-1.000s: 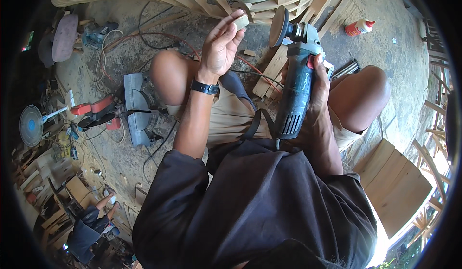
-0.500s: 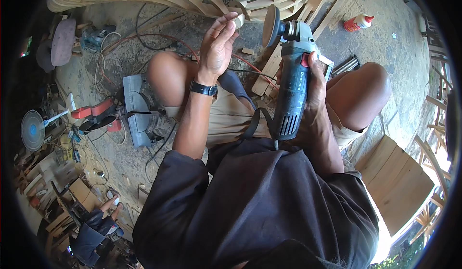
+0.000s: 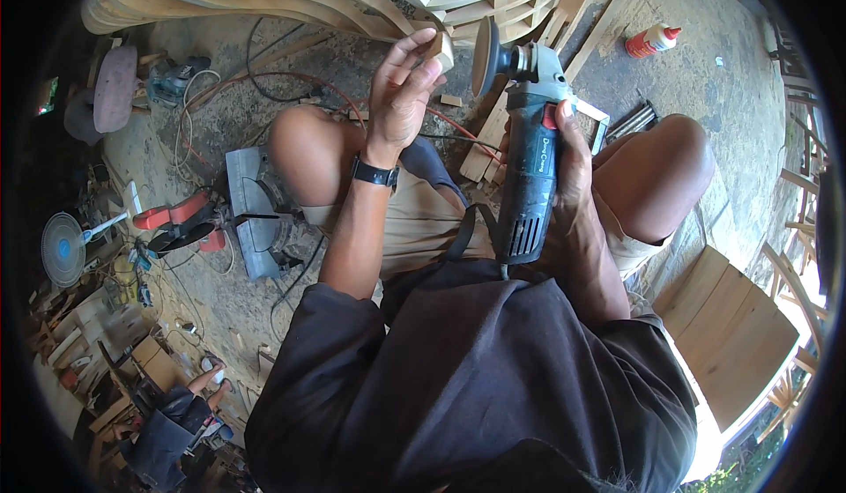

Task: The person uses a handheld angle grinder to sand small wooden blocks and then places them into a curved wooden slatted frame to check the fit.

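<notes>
Glue in a red bottle [image 3: 650,40] with a white and red cap lies on the dirt floor [image 3: 705,79] far up on the right, and the blue grinder [image 3: 527,171] has a small white label on its side. The left hand [image 3: 401,96] has its fingers [image 3: 414,57] closed around a small pale wood block [image 3: 441,48], held up just beside the grinder's round dark disc [image 3: 485,55]. The right hand [image 3: 568,180] has its fingers wrapped tight around the grinder's body, above the person's bare knees.
</notes>
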The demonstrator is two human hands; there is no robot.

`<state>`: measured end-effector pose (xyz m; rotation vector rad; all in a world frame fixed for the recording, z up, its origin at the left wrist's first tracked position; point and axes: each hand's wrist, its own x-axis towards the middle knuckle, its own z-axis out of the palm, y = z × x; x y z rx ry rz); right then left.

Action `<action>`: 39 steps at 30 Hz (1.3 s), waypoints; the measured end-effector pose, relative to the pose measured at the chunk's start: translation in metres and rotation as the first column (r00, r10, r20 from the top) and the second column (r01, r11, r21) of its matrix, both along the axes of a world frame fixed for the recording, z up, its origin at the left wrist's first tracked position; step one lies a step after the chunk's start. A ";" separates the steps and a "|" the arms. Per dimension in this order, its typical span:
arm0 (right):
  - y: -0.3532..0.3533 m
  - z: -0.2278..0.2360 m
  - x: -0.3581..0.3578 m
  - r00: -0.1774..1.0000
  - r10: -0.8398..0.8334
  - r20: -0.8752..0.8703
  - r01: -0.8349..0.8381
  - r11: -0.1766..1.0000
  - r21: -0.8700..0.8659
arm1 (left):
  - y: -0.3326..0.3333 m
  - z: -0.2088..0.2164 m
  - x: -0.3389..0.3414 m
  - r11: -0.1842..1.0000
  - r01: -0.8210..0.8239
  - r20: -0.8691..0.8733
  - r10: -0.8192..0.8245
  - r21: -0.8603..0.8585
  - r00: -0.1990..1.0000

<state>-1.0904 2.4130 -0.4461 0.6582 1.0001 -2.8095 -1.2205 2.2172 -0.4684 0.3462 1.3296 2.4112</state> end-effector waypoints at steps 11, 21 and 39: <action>0.004 0.000 0.001 0.997 -0.061 0.054 0.062 0.998 -0.005 | -0.019 -0.017 -0.017 0.919 -0.069 0.274 -0.043 0.387 0.961; 0.005 0.000 0.002 0.997 -0.060 0.048 0.059 0.998 0.018 | -0.008 -0.013 -0.010 0.998 0.008 0.073 -0.013 0.063 0.997; -0.003 0.002 0.000 0.998 -0.002 0.056 0.000 0.999 0.034 | 0.007 -0.011 -0.002 0.919 -0.189 -0.236 0.110 -0.346 0.966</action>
